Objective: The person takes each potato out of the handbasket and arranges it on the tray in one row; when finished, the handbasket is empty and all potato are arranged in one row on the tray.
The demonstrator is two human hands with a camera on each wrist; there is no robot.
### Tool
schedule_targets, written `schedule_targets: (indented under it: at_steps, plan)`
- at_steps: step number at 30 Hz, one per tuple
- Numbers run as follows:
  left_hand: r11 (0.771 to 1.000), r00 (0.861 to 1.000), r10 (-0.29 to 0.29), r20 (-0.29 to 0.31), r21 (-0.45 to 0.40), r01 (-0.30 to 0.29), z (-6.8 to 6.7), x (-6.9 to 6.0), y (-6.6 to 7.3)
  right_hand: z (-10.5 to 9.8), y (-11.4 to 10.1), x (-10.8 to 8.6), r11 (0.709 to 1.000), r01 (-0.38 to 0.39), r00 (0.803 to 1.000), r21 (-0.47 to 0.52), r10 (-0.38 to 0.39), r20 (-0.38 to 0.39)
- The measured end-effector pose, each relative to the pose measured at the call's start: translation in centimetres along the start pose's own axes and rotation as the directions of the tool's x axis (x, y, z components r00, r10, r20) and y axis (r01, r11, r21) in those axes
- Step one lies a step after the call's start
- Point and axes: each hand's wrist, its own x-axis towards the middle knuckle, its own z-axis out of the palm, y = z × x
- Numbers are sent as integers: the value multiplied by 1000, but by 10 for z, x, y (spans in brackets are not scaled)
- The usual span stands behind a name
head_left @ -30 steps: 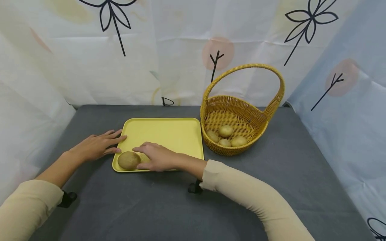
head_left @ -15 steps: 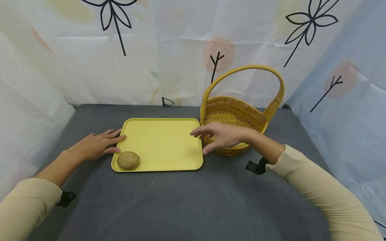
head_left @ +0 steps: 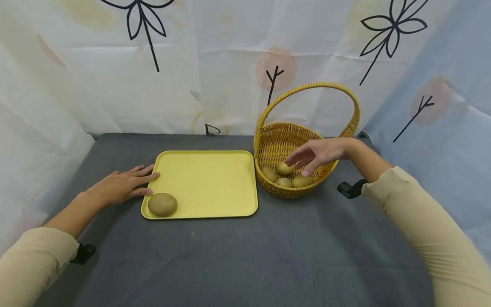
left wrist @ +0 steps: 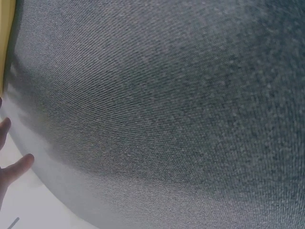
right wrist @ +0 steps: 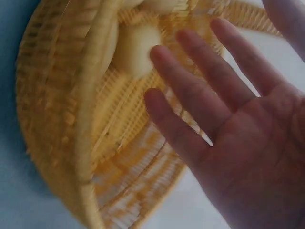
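Note:
Over the wicker basket (head_left: 290, 194) my right hand (head_left: 320, 153) hovers with fingers extended and nothing held. Several potatoes (head_left: 302, 181) lie in the basket's bottom, partly behind the fingers. In the right wrist view the spread right hand (right wrist: 238, 114) hangs beside the basket rim (right wrist: 86, 105), and one potato (right wrist: 138, 47) shows blurred inside. My left hand (head_left: 116, 186) rests with straight fingers at the left edge of the yellow tray (head_left: 207, 183). A single potato (head_left: 163, 204) lies in the tray's near left corner. Only a few left fingertips (left wrist: 21, 167) enter the left wrist view.
A dark grey cloth (head_left: 245, 260) covers the table under the tray and basket. The basket's tall arched handle (head_left: 307, 87) rises above its opening. Behind and at both sides hangs a white patterned curtain (head_left: 230, 64).
My right hand has left the potato on the tray and moved right, over the basket. That potato stays in the tray corner. The left hand has hardly moved.

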Motion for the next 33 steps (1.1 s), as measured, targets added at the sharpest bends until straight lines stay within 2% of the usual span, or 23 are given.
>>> schedule_targets:
  at_steps: [6, 10, 14, 25, 33]
  plan:
    - [1000, 1000, -1, -1, -3, 1, 1, 0, -1, -11, 17, 0, 993, -115, 992, 3, 115, 55]
    - [1000, 1000, -5, -3, -11, 5, 2, -1, -2, -14, 28, 6, 977, -211, 973, 9, 209, 103]
    - [1000, 1000, -6, -2, -11, 5, 2, -1, -1, -13, 34, 10, 964, -265, 956, 31, 259, 134]
    - [1000, 1000, -4, -5, -15, 4, 2, -1, -1, -9, 29, 18, 958, -286, 944, -29, 287, 163]
    - [1000, 1000, 2, -16, -16, -2, 3, -2, -2, -2, 29, 26, 954, -236, 954, -186, 264, 139]
